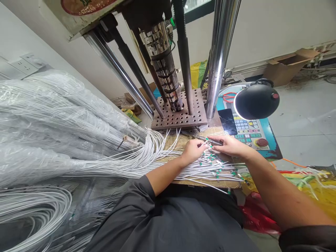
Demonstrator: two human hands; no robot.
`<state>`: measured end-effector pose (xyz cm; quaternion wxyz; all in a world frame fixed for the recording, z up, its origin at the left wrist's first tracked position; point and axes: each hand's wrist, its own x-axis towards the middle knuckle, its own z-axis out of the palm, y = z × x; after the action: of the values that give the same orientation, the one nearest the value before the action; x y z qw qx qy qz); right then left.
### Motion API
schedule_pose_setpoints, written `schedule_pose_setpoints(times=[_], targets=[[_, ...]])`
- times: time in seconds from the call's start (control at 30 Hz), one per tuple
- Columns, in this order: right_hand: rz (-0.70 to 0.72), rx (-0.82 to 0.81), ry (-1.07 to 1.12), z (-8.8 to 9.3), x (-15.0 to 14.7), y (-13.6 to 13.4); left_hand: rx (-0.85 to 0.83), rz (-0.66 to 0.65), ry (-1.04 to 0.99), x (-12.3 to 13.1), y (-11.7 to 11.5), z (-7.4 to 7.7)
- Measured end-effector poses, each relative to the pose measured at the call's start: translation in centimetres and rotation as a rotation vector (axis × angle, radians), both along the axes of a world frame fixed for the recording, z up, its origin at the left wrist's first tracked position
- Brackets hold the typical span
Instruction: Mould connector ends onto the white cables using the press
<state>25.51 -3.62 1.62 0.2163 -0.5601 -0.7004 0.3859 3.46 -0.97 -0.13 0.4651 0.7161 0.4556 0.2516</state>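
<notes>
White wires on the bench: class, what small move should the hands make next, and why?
Probably the right hand should draw one of the white wires clear of the fan while the left hand pins the rest. They lie crossed and crowded under both hands, and the right hand sits at their green tips beside the dark metal bar.

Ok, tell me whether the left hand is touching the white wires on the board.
Touching. The head view shows the left hand lying on top of the white wires, with its fingers curled down into the bundle and no gap visible.
</notes>
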Motion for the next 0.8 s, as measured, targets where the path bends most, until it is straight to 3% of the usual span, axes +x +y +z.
schedule_pose_setpoints(times=[0.23,0.5,0.8], targets=[[-0.02,0.032,-0.061,-0.1,0.0,-0.1,-0.052,0.001,-0.029,-1.1,1.2,0.0],[-0.034,0.032,-0.053,-0.4,-0.1,-0.3,0.202,-0.076,0.161,-1.2,0.6,0.3],[-0.068,-0.056,-0.027,0.1,-0.2,-0.5,0.262,-0.082,0.212,-1.2,0.2,0.6]])
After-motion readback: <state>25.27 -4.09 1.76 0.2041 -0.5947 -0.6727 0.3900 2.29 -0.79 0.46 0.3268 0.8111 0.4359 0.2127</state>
